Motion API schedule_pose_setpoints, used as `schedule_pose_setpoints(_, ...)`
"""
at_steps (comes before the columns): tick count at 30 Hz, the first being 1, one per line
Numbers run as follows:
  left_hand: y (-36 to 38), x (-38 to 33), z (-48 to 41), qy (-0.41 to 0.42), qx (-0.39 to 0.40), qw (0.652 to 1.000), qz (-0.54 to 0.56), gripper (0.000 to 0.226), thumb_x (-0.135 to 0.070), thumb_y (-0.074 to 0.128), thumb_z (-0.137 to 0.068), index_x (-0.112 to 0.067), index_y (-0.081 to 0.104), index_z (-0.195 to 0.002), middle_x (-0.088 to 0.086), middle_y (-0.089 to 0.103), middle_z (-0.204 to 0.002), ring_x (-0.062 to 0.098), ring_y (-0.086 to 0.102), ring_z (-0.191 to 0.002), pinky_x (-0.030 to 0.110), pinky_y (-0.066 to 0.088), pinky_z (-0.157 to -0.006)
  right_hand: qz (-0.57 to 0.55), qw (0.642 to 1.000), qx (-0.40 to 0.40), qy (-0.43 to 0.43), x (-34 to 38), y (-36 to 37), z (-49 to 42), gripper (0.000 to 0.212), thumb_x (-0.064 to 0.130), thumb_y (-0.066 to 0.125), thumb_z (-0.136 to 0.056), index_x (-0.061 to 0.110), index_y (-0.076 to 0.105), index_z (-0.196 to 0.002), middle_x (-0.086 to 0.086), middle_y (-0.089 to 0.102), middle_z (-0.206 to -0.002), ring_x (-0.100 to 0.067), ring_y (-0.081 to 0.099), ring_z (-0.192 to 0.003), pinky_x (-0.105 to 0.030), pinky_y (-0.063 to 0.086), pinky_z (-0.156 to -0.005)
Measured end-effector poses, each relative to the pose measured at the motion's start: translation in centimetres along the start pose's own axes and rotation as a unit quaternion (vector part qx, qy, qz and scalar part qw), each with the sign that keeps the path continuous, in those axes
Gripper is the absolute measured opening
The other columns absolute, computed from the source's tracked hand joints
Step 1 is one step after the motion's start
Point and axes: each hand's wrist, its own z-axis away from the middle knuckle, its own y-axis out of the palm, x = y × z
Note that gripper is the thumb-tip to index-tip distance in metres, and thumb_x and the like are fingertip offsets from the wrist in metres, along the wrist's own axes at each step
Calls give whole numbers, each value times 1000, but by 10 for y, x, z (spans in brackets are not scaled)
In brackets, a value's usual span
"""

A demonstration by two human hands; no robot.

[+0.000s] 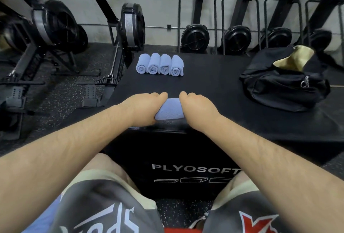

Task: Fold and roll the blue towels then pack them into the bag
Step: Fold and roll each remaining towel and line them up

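Gym room, grey wall, black rowing machines [61, 33] parked along it, speckled rubber floor. Person sits in front of a black padded plyo box marked PLYOSOFT [195, 169] used as the bench. On its far right sits a black fabric duffel bag with a tan lining [284, 82], mouth open toward the top, well apart from the hands. At the far left of the bench top, four rolled light-blue towels [160, 64] lie side by side, touching each other, spiral ends facing the camera. Near the front edge, between the hands, is the fifth light-blue towel [170, 109], partly rolled or nearly done.

Step in hand, judged: rolling this last towel. To do it well, keep both hands level so the roll stays even in width, press down while pushing it away, keep the edges from telescoping, tuck the loose end under, then set it beside the other four before packing.

Pose: both forearms reach forward and converge over the front edge. Left hand [149, 106] clamps the towel's left end, fingers curled over it, thumb pointing forward. Right hand [197, 106] mirrors it on the right end, its grip also closed on the cloth. Thumbs are near each other, not touching. Fingertips are hidden under the hands.
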Motion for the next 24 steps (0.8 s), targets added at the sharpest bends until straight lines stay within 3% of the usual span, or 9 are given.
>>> schedule_pose_setpoints(10, -2, 3, 4, -2, -28, 999, 31, 37, -25, 66, -77, -20, 33, -94, -1, 53, -78, 21, 51, -63, 38, 41, -56, -41, 998, 23, -29, -8, -12, 4, 25, 3, 56, -80, 14, 35, -90, 0, 43, -74, -18, 42, -57, -32, 28, -47)
schedule_pose_setpoints(12, -1, 1, 5, -24, -27, 994, 100, 40, -26, 69, -75, -20, 34, -94, 0, 55, -79, 24, 55, -67, 41, 47, -59, -73, 997, -5, -26, -13, -12, -1, 30, 3, 58, -79, 16, 39, -97, 0, 46, -86, -23, 50, -68, -35, 38, -52)
schedule_pose_setpoints(14, 0, 1, 6, -73, -26, 967, 244, 43, -24, 72, -71, -24, 38, -98, 1, 60, -83, 24, 58, -69, 42, 49, -62, -218, 975, -38, 0, -24, -14, -8, 49, 2, 60, -79, 23, 43, -120, 1, 47, -109, -23, 55, -83, -37, 47, -64)
schedule_pose_setpoints(15, 0, 0, 7, -96, -32, 934, 343, 47, -21, 73, -69, -26, 40, -101, 2, 61, -86, 23, 57, -68, 40, 48, -60, -327, 944, -49, 19, -29, -18, -10, 65, 1, 62, -79, 29, 40, -134, 3, 47, -118, -20, 57, -89, -34, 50, -70)
schedule_pose_setpoints(17, 0, -4, 8, -105, -31, 820, 562, 57, -12, 73, -66, -24, 41, -112, 8, 58, -92, 23, 56, -66, 36, 44, -54, -565, 820, -70, 62, -34, -24, -11, 86, 2, 69, -80, 33, 28, -149, 6, 54, -125, -12, 65, -96, -26, 53, -76)
schedule_pose_setpoints(19, 2, -10, 7, -70, -12, 690, 720, 69, -7, 71, -63, -21, 40, -124, 15, 55, -97, 30, 61, -69, 34, 42, -53, -733, 671, -21, 111, -36, -25, -8, 83, 17, 72, -79, 23, 32, -152, 1, 65, -126, -14, 69, -107, -31, 54, -84)
schedule_pose_setpoints(20, 2, -12, 6, -51, 3, 651, 757, 74, -7, 70, -63, -22, 42, -130, 16, 58, -98, 33, 64, -71, 34, 43, -53, -772, 623, 29, 122, -37, -24, -8, 73, 26, 69, -78, 18, 44, -146, -1, 68, -126, -16, 68, -111, -36, 52, -88)
schedule_pose_setpoints(22, 1, -17, 3, -19, 33, 622, 782, 77, -7, 66, -65, -21, 48, -138, 10, 65, -98, 30, 67, -80, 36, 49, -56, -787, 599, 93, 113, -35, -19, -7, 50, 35, 63, -79, 11, 63, -123, -4, 70, -121, -20, 65, -114, -44, 46, -98)
schedule_pose_setpoints(24, -1, -21, 0, -16, 58, 613, 787, 73, -9, 66, -65, -23, 54, -136, 6, 68, -100, 26, 67, -87, 45, 56, -68, -794, 595, 71, 105, -34, -15, -8, 48, 33, 63, -85, 3, 65, -121, -11, 70, -122, -26, 64, -116, -48, 45, -103)
